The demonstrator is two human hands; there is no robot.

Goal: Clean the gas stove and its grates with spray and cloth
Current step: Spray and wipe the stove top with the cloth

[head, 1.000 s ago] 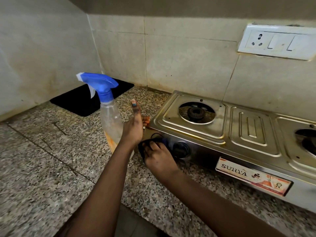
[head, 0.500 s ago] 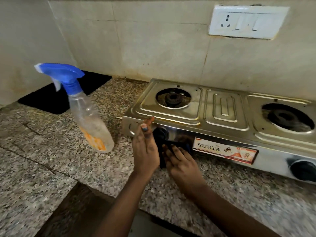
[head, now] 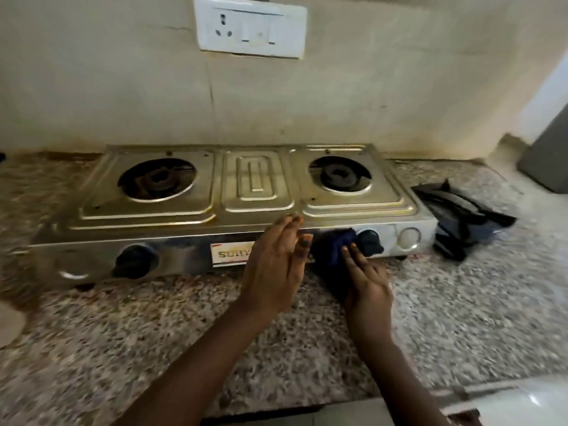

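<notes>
Near edge: speckled granite counter (head: 129, 342), both forearms reaching in from the bottom of the view.

Right hand (head: 367, 279), right of centre, fingers straight, pressing a dark blue cloth (head: 333, 247) flat against the stove's front panel. No curl round the cloth that I can see; it is pinned under the fingers rather than gripped. Cloth sits just left of the right knob (head: 370, 241), touching or nearly touching it; cannot tell which.

Left hand (head: 275, 265), just left of the cloth, open, fingers straight and together, fingertips up at the front lip of the stove top. Holds nothing. It covers the right end of the brand label (head: 232, 255) on the front panel.

Gas stove (head: 255, 179): steel, two burners, lying across the counter. Left knob (head: 135, 261) on the front panel, near left. Left burner (head: 158, 179) and right burner (head: 339, 175) both bare, no grates on them.

Right of the stove, on the counter: black grates (head: 461, 222) lying in a heap, just beside the stove's right end.

Far: tiled wall, with a white switch-and-socket plate (head: 250, 26) above the stove's middle. Grey object (head: 545, 158) at the far right edge, unclear what it is.
</notes>
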